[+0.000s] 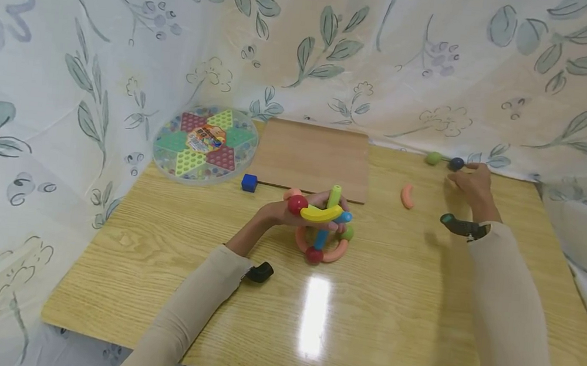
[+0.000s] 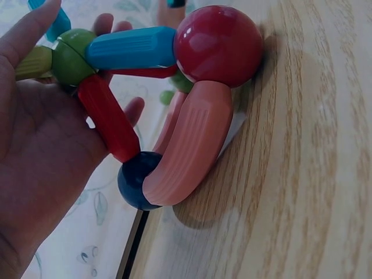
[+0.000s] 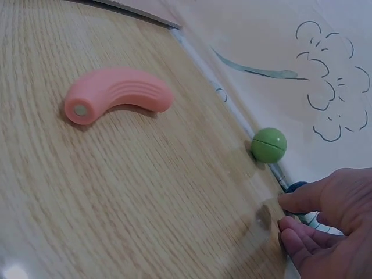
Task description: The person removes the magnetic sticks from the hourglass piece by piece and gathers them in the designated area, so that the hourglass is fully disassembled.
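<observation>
1. Assembly of blue, pink, yellow and red plastic rods and balls (image 1: 322, 239) sits at the centre of the frame; the left hand (image 1: 280, 213) grips its upper part.
2. Blue cube (image 1: 249, 183) lies left of centre, near a flat brown board (image 1: 312, 155); a loose curved pink plastic stick (image 1: 407, 196) lies right of centre.
3. Right hand (image 1: 476, 186), upper right, has its fingertips at a glossy dark blue ball (image 1: 456, 164); I cannot tell whether the pinch has closed. The step looks like fetching another piece; the next move probably calls for a secure pinch and a steady left hand.
4. Round clear plastic case (image 1: 200, 181), upper left, shows red, green and yellow star panels; specks around them may be marbles.
5. Shiny green ball (image 1: 433, 158) rests just left of the blue one, by the leaf-patterned cloth (image 1: 300, 7).
</observation>
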Available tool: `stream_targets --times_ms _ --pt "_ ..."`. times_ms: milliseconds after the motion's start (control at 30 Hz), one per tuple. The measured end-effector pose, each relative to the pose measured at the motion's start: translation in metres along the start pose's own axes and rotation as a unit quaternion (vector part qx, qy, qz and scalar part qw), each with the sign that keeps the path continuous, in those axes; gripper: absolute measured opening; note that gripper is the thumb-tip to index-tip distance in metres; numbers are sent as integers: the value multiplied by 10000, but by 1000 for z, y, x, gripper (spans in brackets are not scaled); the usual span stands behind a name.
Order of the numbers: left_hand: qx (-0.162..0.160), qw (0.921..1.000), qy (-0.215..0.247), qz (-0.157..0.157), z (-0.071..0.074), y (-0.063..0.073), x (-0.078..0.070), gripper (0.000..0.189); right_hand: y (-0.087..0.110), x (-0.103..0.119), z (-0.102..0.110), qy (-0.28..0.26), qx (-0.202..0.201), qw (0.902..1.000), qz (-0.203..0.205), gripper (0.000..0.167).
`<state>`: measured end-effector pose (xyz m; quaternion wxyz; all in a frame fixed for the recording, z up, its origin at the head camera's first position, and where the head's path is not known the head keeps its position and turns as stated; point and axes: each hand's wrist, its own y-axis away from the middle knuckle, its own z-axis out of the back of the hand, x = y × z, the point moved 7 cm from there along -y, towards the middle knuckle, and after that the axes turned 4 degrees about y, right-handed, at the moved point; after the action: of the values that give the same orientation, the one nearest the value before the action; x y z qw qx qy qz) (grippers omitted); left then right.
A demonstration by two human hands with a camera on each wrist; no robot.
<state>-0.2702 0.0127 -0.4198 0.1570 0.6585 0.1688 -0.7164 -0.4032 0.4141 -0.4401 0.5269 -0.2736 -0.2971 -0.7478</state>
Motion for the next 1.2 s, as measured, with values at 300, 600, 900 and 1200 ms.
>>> stream_targets --times_ms 300,600,900,1200 --pt "-52 10000 -45 34 1 0 -2 41 12 12 -3 84 135 9999 -50 93" --pt "-91 9999 -96 52 4 0 -3 43 78 119 -32 1493 622 9723 1687 58" --pt "-132 9998 -112 126 3 1 -5 41 179 263 -126 1050 2757 8208 4891 27" --pt "-399 9983 -286 -299 -2 4 -24 41 239 294 -181 1492 5222 6356 5486 41"
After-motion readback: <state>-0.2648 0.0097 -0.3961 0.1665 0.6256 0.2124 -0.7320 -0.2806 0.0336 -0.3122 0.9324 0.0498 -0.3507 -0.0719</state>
